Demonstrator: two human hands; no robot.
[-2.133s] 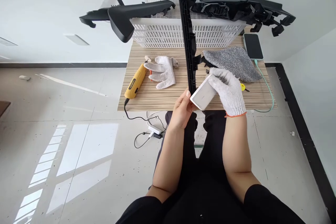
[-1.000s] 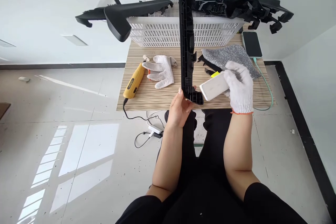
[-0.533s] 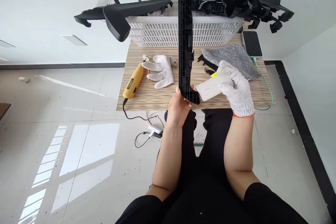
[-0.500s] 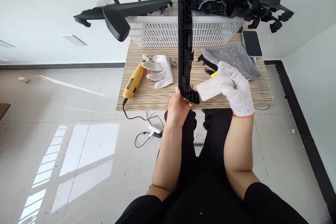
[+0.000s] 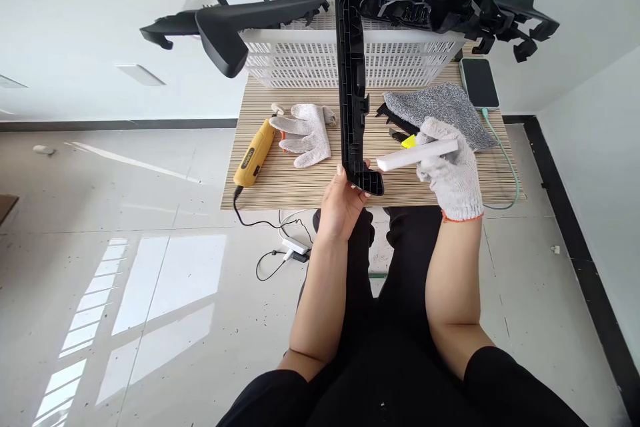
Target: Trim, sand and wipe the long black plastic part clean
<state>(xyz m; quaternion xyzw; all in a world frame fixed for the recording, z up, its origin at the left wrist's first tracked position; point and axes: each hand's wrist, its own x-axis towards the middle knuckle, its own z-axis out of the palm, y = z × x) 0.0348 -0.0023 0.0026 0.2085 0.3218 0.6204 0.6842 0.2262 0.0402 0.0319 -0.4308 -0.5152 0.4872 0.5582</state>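
My bare left hand [image 5: 343, 203] grips the near end of a long black plastic trim piece [image 5: 353, 80]. Its ribbed inner side faces me, and it reaches up past the top edge of the view. In a white knit glove with an orange cuff, my right hand [image 5: 447, 170] is closed around a flat white block [image 5: 416, 154], whose narrow edge is turned toward me. The block's left end is a short way right of the trim piece, apart from it. Just behind the gloved fingers lies a yellow-and-black tool [image 5: 406, 140], partly hidden, perhaps a knife.
A yellow corded power tool [image 5: 255, 153] and a loose white glove [image 5: 307, 135] lie left on the table [image 5: 290, 190]. A grey cloth [image 5: 443, 110] and a phone [image 5: 479, 83] lie right. Behind, black plastic parts [image 5: 450, 3] rest across a white basket [image 5: 295, 60].
My right hand has turned the white block from its broad face to its narrow edge. The near end of the trim piece has shifted slightly right, its upper part slightly left.
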